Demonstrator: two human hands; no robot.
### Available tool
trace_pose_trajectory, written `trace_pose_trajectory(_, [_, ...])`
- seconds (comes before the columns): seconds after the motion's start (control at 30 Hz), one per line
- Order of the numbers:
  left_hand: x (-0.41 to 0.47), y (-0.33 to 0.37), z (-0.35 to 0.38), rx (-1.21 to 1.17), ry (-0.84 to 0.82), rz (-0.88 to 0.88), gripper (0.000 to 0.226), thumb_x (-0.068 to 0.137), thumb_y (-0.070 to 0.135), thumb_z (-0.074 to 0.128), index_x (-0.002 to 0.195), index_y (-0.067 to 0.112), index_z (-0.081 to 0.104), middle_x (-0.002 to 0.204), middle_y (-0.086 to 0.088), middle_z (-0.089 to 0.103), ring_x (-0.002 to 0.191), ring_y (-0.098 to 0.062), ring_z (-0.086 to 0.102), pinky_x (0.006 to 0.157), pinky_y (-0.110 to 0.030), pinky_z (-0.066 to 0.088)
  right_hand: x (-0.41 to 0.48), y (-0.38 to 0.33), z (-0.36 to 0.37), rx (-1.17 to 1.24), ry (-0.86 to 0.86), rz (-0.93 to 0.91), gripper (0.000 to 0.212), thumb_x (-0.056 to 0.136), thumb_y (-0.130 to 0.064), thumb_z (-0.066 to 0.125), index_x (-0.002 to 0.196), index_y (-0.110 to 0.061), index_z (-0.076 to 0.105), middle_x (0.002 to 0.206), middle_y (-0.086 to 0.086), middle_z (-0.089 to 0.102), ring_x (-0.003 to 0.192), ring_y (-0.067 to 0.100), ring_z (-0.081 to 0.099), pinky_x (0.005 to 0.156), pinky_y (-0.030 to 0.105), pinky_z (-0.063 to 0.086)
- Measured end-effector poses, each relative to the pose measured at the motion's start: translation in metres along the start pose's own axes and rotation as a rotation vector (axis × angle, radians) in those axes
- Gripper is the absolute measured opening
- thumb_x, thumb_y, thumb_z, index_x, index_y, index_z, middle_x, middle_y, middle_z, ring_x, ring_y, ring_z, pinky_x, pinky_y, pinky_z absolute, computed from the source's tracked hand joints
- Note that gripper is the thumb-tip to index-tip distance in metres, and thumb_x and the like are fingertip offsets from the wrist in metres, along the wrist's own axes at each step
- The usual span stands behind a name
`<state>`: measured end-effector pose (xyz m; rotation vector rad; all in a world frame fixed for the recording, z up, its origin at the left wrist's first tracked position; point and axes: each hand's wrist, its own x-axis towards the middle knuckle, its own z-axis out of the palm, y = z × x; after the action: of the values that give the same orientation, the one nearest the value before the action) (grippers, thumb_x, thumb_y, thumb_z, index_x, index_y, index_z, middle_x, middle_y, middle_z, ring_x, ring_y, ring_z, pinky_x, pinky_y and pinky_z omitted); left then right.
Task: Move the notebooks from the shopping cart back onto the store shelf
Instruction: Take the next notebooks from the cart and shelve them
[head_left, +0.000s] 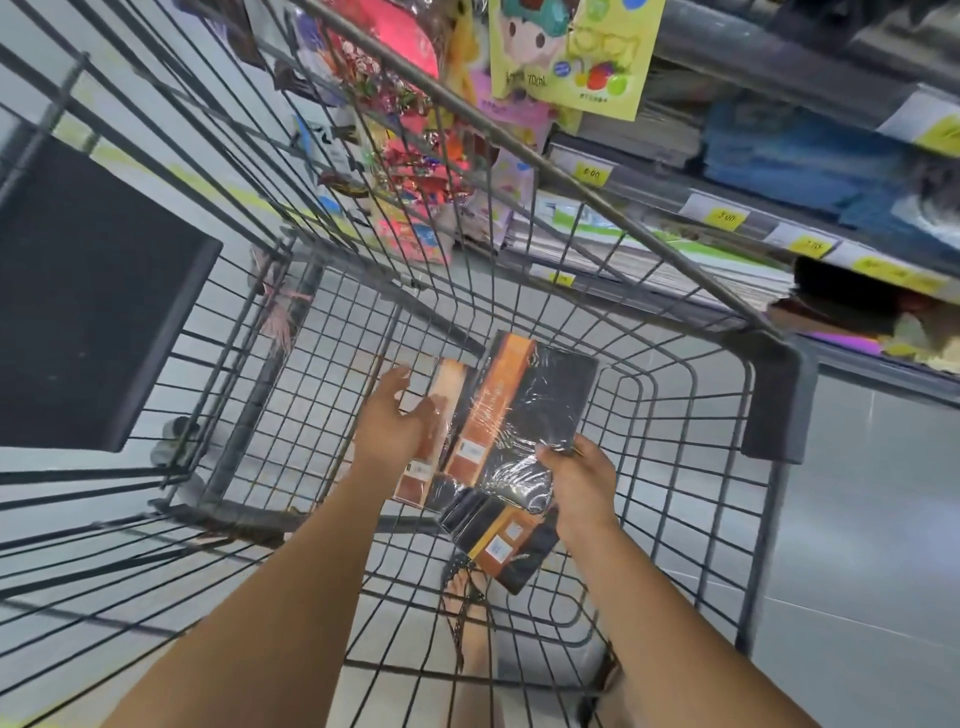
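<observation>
Three black-and-orange notebooks in clear wrap are inside the wire shopping cart (691, 467). My right hand (576, 478) grips the near edge of the top notebook (535, 400), which is tilted up off the others. My left hand (395, 415) reaches over a second notebook (441, 410) lying to the left, fingers spread and loosely curved above it; whether it touches is unclear. A third notebook (504, 535) lies on the cart floor under my right wrist. The store shelf (727, 228) with yellow price tags runs along the right.
Stacks of paper and blue notebooks (810, 150) fill the shelf. Colourful hanging packets (415, 130) sit beyond the cart's far end. The cart's dark child-seat flap (88, 296) is at left. My sandalled foot (467, 623) shows through the cart floor on grey tiles.
</observation>
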<state>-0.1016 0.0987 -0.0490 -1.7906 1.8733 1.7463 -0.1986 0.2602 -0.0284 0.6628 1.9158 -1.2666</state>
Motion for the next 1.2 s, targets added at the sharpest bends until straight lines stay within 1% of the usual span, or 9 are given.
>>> trace_pose_trajectory(0.2, [-0.009, -0.018, 0.020, 0.195, -0.056, 0.000, 0.053, 0.088, 0.018, 0.068, 0.136, 0.016, 0.046, 0.118, -0.005, 0.067, 0.094, -0.018, 0.062, 0.087, -0.035, 0.050, -0.002, 0.008, -0.001, 0.000, 0.085, 0.012, 0.023, 0.083, 0.007, 0.064, 0.086, -0.016, 0.066, 0.095, 0.011, 0.071, 0.087, 0.029, 0.066, 0.081, 0.040, 0.056])
trace_pose_trajectory(0.4, [-0.012, -0.022, 0.028, 0.237, 0.003, 0.011, 0.039, 0.086, 0.008, 0.066, 0.122, 0.017, 0.053, 0.101, -0.002, 0.069, 0.089, -0.021, 0.066, 0.076, -0.030, 0.050, -0.006, 0.005, 0.001, -0.004, 0.114, -0.023, 0.021, 0.084, 0.006, 0.063, 0.095, -0.012, 0.065, 0.081, 0.001, 0.068, 0.077, 0.020, 0.064, 0.071, 0.032, 0.053])
trace_pose_trajectory(0.5, [-0.013, -0.020, 0.026, 0.268, 0.041, 0.039, 0.045, 0.088, 0.004, 0.061, 0.129, 0.018, 0.050, 0.098, -0.003, 0.070, 0.082, -0.021, 0.066, 0.065, -0.027, 0.048, -0.007, 0.006, 0.001, 0.000, 0.122, -0.023, 0.021, 0.085, 0.007, 0.062, 0.098, -0.009, 0.064, 0.079, 0.002, 0.067, 0.073, 0.020, 0.061, 0.063, 0.029, 0.050])
trace_pose_trajectory(0.7, [-0.013, -0.014, 0.010, 0.095, -0.002, -0.057, 0.068, 0.087, 0.003, 0.067, 0.146, 0.021, 0.039, 0.103, 0.000, 0.059, 0.077, -0.013, 0.059, 0.076, -0.025, 0.048, -0.016, 0.003, -0.001, 0.024, 0.110, -0.041, 0.023, 0.084, 0.009, 0.061, 0.088, -0.013, 0.060, 0.076, 0.008, 0.064, 0.074, 0.023, 0.057, 0.070, 0.036, 0.048])
trace_pose_trajectory(0.8, [-0.017, -0.011, 0.002, 0.073, -0.015, -0.035, 0.065, 0.088, 0.001, 0.066, 0.142, 0.029, 0.044, 0.098, -0.001, 0.057, 0.070, -0.007, 0.055, 0.058, -0.015, 0.045, -0.024, -0.003, -0.006, 0.018, 0.093, -0.038, 0.023, 0.084, 0.007, 0.063, 0.096, -0.012, 0.062, 0.075, 0.002, 0.063, 0.071, 0.021, 0.058, 0.066, 0.035, 0.053])
trace_pose_trajectory(0.87, [-0.024, -0.007, -0.001, 0.073, -0.057, -0.005, 0.068, 0.090, -0.002, 0.060, 0.144, 0.034, 0.041, 0.096, 0.000, 0.060, 0.076, -0.014, 0.061, 0.064, -0.025, 0.053, -0.029, -0.005, -0.008, -0.003, 0.076, -0.027, 0.026, 0.085, 0.005, 0.065, 0.107, -0.009, 0.059, 0.077, 0.003, 0.062, 0.062, 0.016, 0.055, 0.055, 0.030, 0.054])
trace_pose_trajectory(0.93, [-0.034, -0.002, -0.005, 0.058, -0.071, 0.027, 0.067, 0.089, -0.001, 0.057, 0.144, 0.034, 0.041, 0.107, -0.004, 0.066, 0.087, -0.022, 0.066, 0.080, -0.038, 0.057, -0.036, -0.006, -0.008, -0.020, 0.044, -0.015, 0.036, 0.083, 0.001, 0.069, 0.117, -0.004, 0.056, 0.083, 0.012, 0.064, 0.048, 0.015, 0.052, 0.061, 0.044, 0.059])
trace_pose_trajectory(1.1, [-0.050, 0.016, -0.026, 0.187, 0.014, 0.121, 0.065, 0.090, 0.006, 0.055, 0.144, 0.039, 0.039, 0.118, 0.001, 0.064, 0.081, -0.014, 0.058, 0.064, -0.022, 0.045, -0.065, -0.020, -0.016, -0.120, 0.003, -0.100, 0.020, 0.086, 0.003, 0.066, 0.095, -0.012, 0.056, 0.075, 0.001, 0.063, 0.062, 0.021, 0.058, 0.053, 0.027, 0.044])
trace_pose_trajectory(1.2, [-0.063, 0.029, -0.047, 0.136, 0.083, 0.120, 0.065, 0.090, 0.007, 0.056, 0.143, 0.041, 0.040, 0.119, 0.002, 0.064, 0.090, -0.019, 0.064, 0.071, -0.029, 0.052, -0.087, -0.027, -0.022, -0.190, -0.069, -0.172, 0.030, 0.085, 0.004, 0.064, 0.112, -0.010, 0.059, 0.084, 0.006, 0.070, 0.060, 0.015, 0.058, 0.053, 0.027, 0.044])
